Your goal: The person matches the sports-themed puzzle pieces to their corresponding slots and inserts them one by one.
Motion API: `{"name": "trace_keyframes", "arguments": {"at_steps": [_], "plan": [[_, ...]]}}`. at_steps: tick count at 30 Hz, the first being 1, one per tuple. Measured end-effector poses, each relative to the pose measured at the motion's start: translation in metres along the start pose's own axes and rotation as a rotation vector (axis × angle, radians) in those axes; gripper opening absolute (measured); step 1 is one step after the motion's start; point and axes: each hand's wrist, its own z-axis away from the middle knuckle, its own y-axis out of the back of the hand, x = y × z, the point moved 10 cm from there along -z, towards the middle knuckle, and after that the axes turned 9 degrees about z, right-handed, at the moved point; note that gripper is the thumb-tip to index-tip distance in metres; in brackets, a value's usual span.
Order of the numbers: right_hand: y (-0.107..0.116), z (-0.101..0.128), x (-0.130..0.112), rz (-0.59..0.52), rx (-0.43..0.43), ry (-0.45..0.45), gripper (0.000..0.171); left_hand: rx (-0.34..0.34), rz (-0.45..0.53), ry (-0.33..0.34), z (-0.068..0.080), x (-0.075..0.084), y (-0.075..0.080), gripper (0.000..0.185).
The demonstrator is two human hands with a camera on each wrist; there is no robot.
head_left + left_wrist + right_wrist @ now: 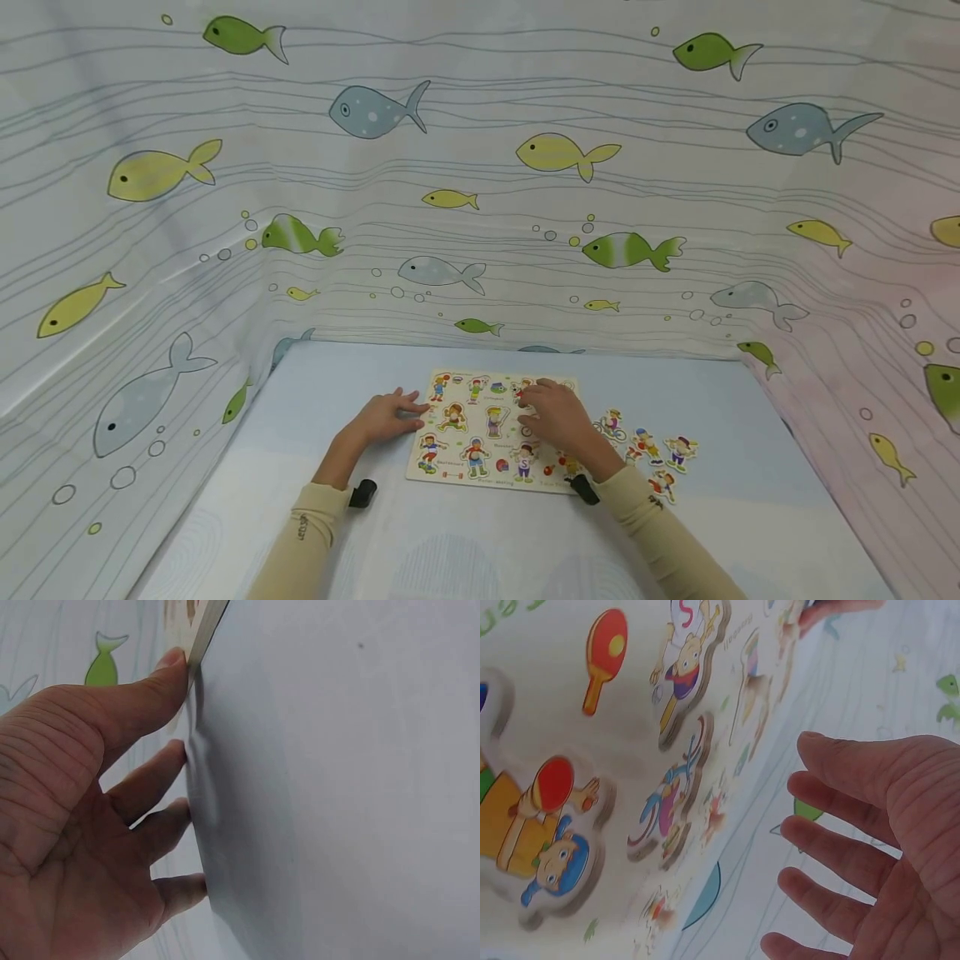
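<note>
A puzzle board (487,437) lies flat on the pale blue table (480,542), in front of the fish-print curtain (480,167). The left hand (382,417) lies flat on the table beside the board's left edge, fingers straight and spread, tips at the edge. The left wrist view shows what the head view cannot: the thumb tip touches the thin side of the board (204,634), and the other fingertips (176,754) meet the table surface, gripping nothing.

The right hand (555,417) hovers over the upper right of the board, hiding the cutouts below it. From the head view it is unclear whether it holds a piece. The right wrist view settles this: the hand (870,847) is open, fingers relaxed and slightly bent, palm empty, and just off the board. That view also shows close-up figures set in the board (630,750), among them a child with a red paddle (547,825).

Only the head view shows the loose pieces (652,454) lying on the table right of the board, near the right wrist.
</note>
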Motion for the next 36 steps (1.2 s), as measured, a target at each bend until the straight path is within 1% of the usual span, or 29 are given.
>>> {"name": "trace_keyframes", "arguments": {"at_steps": [3, 9, 12, 18, 30, 36], "plan": [[0.004, 0.003, 0.005, -0.021, 0.015, -0.003, 0.020, -0.002, -0.004, 0.006, 0.000, 0.000, 0.000, 0.038], [0.012, 0.009, 0.015, -0.017, 0.037, -0.006, 0.020, -0.001, -0.004, 0.003, 0.001, 0.000, 0.000, 0.038], [0.014, 0.012, 0.021, -0.023, 0.035, -0.013, 0.019, -0.001, 0.000, -0.001, 0.000, 0.000, 0.000, 0.039], [0.014, 0.017, 0.036, -0.014, 0.008, -0.056, 0.021, 0.004, 0.004, 0.006, 0.001, -0.001, 0.000, 0.038], [0.014, 0.034, 0.063, 0.003, 0.005, -0.114, 0.022, 0.006, -0.001, 0.019, 0.001, -0.001, 0.001, 0.038], [0.017, 0.044, 0.081, -0.002, 0.007, -0.164, 0.021, 0.001, -0.001, 0.028, 0.002, 0.000, 0.000, 0.038]]}}
